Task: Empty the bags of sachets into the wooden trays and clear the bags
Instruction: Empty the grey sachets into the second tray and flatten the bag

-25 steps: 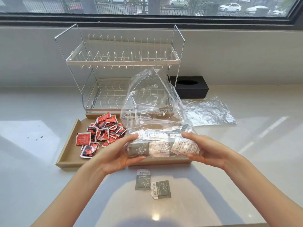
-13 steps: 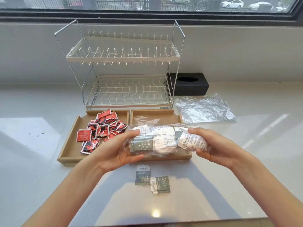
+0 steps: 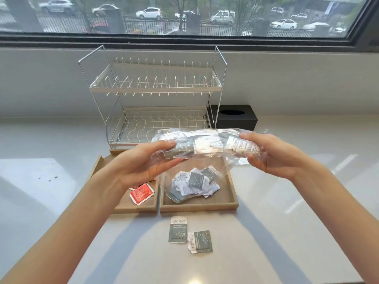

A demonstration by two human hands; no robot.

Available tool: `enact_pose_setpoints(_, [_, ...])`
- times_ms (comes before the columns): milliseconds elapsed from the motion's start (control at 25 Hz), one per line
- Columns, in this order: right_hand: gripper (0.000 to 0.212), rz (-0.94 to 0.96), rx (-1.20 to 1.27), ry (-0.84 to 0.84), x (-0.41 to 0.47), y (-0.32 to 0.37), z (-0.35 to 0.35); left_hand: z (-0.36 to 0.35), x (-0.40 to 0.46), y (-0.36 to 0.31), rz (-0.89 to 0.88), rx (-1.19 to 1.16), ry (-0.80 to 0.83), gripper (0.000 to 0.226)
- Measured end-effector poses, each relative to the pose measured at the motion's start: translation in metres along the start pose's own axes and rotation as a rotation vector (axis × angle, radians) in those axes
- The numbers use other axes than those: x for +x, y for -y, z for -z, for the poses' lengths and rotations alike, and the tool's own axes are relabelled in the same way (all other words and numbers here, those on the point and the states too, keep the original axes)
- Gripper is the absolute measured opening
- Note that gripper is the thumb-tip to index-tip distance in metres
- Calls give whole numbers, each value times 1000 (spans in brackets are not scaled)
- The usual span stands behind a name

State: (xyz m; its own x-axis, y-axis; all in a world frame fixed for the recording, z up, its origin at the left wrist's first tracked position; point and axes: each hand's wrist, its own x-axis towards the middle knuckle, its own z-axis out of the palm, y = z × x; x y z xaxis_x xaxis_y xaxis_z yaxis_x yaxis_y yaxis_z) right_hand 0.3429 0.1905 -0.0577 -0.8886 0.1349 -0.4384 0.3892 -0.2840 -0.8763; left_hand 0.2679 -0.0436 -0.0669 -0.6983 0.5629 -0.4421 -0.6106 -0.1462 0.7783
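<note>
Both your hands, left and right, grip the upturned bag; tilt it off-centre and sachets miss the right tray, joining 2 strays on the worktop.

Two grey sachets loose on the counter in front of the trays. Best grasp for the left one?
The left sachet lies flat and apart from its neighbour, which sits right of it and tilted. Probably come from above and pinch its long left and right edges; the left side has bare counter. Being so flat, it may need sliding or an edge lifted first.
</note>
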Motion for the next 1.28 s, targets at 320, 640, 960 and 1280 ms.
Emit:
enact_pose_setpoints(320, [13, -48, 30, 1, 5, 2, -7, 4, 6, 1, 42, 23, -62, 28])
enact_pose_setpoints(640, [15, -19, 27, -26, 11, 10, -3, 3, 14, -9, 38, 246, -168, 20])
enact_pose_setpoints(960, [15, -35, -267, 19, 16, 24, 9, 18, 22, -33, 163, 271, -21, 39])
enact_pose_setpoints(1280, [22, 171, -528, -137, 18, 58, 6, 10, 22, -63, -3, 331, -83, 22])
